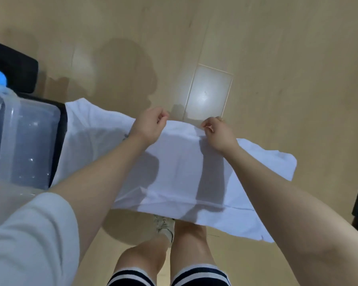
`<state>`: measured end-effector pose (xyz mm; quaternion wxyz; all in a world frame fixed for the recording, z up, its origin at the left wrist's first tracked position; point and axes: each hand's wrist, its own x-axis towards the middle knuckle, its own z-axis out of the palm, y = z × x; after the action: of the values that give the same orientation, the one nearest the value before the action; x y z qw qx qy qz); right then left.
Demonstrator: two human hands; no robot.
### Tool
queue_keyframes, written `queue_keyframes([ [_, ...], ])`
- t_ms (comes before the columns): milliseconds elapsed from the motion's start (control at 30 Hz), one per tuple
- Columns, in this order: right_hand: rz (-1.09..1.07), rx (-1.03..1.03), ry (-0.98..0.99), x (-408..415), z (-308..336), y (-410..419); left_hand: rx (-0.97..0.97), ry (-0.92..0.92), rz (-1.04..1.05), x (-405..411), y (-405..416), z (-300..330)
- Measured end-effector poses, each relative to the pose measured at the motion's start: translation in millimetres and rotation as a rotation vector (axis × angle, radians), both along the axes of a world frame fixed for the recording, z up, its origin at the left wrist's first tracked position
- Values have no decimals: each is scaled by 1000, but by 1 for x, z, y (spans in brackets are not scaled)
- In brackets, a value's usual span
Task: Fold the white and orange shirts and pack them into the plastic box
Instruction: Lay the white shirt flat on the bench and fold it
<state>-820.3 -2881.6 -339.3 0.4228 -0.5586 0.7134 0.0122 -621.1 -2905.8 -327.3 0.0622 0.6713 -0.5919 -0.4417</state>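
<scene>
Both arms outstretched; left hand (151,122) and right hand (217,131) pinching

white shirt (180,172): soft matt cloth; plastic box (29,141): clear glossy plastic; floor (277,58): smooth pale wood-look boards, slight sheen

Home room, likely: pale wood-plank floor (256,48), clear plastic storage box (29,141).

Beyond your fingertips (163,116) bare floor (277,58) is lying wide open; left of them the plastic box (29,137) and a black object (15,69) are crowding your sweep.
</scene>
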Motion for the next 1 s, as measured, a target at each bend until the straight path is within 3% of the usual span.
queue_keyframes([
  [167,22,369,-200,-18,-36,-31,398,-129,-315,-23,-44,-39],
  [267,119,591,-201,-27,-60,-36,644,-229,-506,-29,-58,-50],
  [367,47,739,-223,-35,-62,-39,822,-251,-525,-25,-63,-55],
  [433,24,712,-252,-42,-59,-44,853,-231,-489,-21,-65,-54],
  [567,-3,518,-326,-53,-32,-52,639,-92,-436,-19,-66,-37],
  [700,160,210,-200,-63,6,-48,240,43,-340,-16,-63,-3],
  [767,271,15,-75,-66,31,-32,24,-11,-427,-8,-52,17],
  [900,461,-307,161,-57,65,39,-199,-81,-652,7,0,46],
  [1000,592,-322,354,-43,61,105,-216,-222,-900,17,51,45],
])
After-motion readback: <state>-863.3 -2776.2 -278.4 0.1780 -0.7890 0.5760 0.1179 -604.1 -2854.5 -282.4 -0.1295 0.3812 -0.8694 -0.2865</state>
